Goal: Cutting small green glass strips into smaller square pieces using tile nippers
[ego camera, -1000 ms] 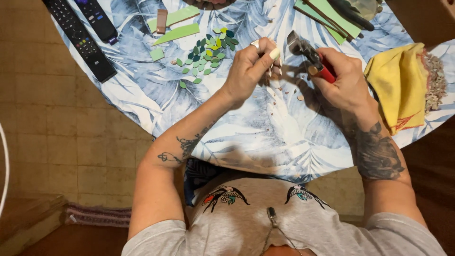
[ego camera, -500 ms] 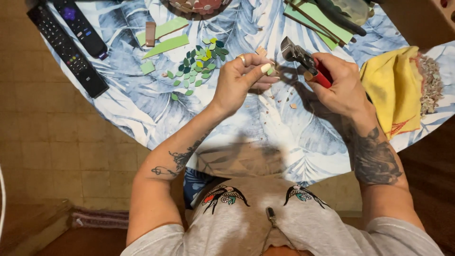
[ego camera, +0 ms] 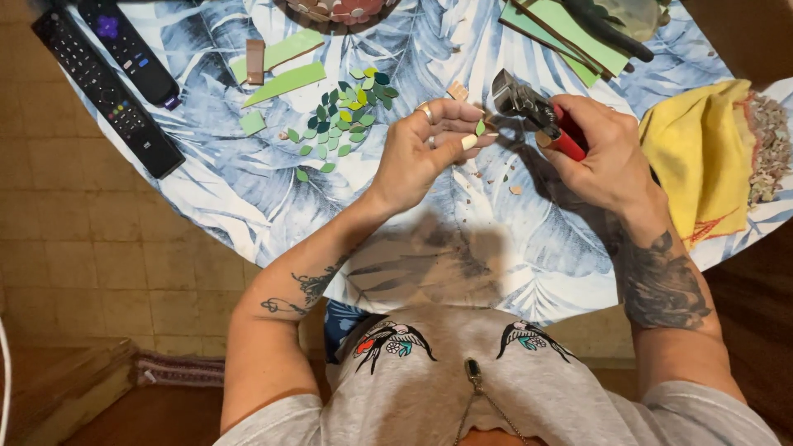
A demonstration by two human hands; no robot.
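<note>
The left hand pinches a small green tile chip just beside the red-handled nippers gripped in the right hand; light, brittle, probably sharp-edged, best held by its flat faces

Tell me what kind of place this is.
Probably a home craft spot: a round table with a leaf-print cover, two remote controls, cut green tile pieces, and nippers in the right hand.

Remotes lie at the table's left edge; the tile pile sits right of them. The cloth lies far right.
</note>
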